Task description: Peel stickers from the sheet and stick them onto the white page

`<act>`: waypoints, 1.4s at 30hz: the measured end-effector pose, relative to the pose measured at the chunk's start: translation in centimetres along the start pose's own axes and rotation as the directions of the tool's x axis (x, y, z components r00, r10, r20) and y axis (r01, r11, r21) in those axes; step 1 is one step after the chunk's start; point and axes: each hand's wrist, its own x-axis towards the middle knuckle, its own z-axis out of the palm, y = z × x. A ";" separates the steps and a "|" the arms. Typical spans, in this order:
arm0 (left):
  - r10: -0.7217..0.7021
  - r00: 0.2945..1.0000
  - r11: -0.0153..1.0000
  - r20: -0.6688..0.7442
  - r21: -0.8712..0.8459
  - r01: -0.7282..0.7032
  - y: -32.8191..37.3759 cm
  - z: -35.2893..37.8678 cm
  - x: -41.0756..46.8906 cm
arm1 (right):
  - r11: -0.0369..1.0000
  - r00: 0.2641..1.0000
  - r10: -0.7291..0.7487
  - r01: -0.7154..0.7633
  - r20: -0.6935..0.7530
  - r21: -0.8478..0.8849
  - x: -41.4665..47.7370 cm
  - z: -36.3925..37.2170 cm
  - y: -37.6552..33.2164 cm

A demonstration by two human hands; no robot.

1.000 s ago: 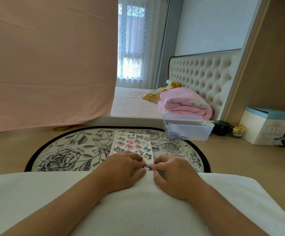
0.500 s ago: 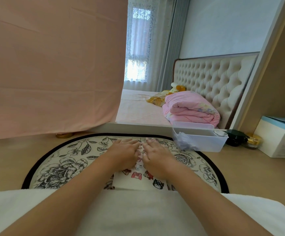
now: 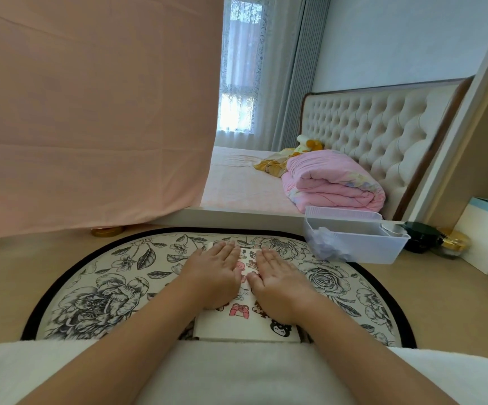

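Both hands flat, palms down, fingers straight & together: left hand [image 3: 212,273] and right hand [image 3: 280,280] side by side, pressing on a white paper [image 3: 245,327] w/ cartoon stickers; sheet or page, can't tell. Paper lies on the floral mat [image 3: 96,290]. Clear plastic bin [image 3: 356,247] sits beyond the right hand.

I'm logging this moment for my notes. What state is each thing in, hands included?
Left hand: open, flat on the white page.
Right hand: open, flat on the page.
White page: lying flat on the floral mat, stickers on it.
Plastic bin: open-topped, crumpled material inside.
Pink quilt: folded.
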 end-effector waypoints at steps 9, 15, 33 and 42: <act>0.015 0.997 1.000 -0.070 0.014 -0.014 0.3 -0.3 -0.4 | 1.000 1.000 0.004 -0.003 0.014 -0.023 -2.3 0.1 -2.3; 0.093 0.992 0.996 -0.087 0.005 -0.093 0.7 0.4 -3.6 | 0.999 0.999 -0.031 0.031 0.016 0.016 -2.3 0.4 -2.1; 0.058 0.998 0.998 -0.040 -0.018 -0.058 1.0 1.1 -4.3 | 0.991 0.991 -0.135 0.135 0.017 -0.025 -4.3 0.5 -2.2; 0.021 0.999 0.999 -0.049 -0.044 -0.023 1.3 0.8 -4.8 | 0.999 0.998 -0.018 0.015 0.064 0.043 -6.6 0.4 2.9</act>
